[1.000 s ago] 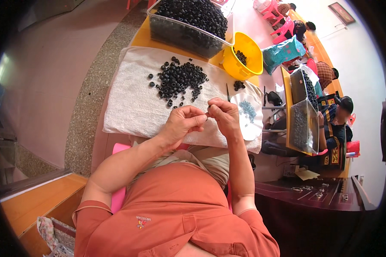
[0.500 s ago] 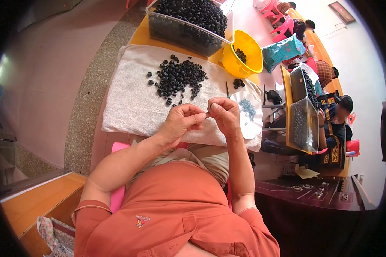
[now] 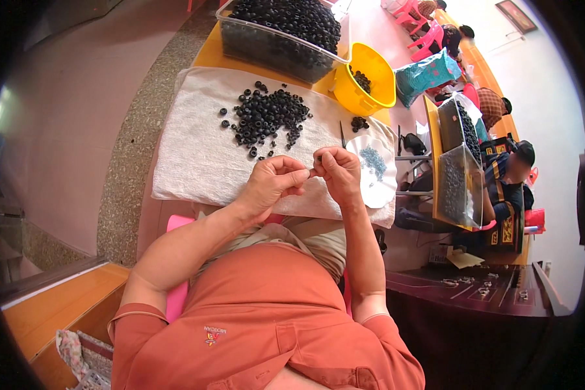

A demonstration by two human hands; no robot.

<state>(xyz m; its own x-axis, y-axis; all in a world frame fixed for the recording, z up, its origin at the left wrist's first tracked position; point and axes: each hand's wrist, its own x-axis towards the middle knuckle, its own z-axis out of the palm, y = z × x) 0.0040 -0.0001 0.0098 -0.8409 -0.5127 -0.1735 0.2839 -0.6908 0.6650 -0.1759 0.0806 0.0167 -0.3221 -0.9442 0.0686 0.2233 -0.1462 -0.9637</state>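
My left hand (image 3: 272,184) and my right hand (image 3: 340,174) meet over the front part of a white towel (image 3: 195,130), their thumbs and forefingers pinched together. A sliver of a small black part shows at my right fingertips; whatever the left fingers hold is too small to make out. Beyond the hands lies a loose pile of small black ring-shaped parts (image 3: 270,117). To the right of my right hand, a white dish (image 3: 380,195) holds tiny pale-blue pieces (image 3: 372,160). Thin dark tweezers (image 3: 342,134) lie by the dish.
A clear plastic bin (image 3: 273,55) full of black parts stands at the back, beside a yellow bucket (image 3: 377,91). A few black parts (image 3: 359,124) lie near the bucket. At right, a co-worker (image 3: 510,175) sits by another table with clear bins (image 3: 461,188).
Both hands keep nearly the same pinch, fingertips together. The whole view has shifted very slightly; nothing has been visibly taken up or put down.
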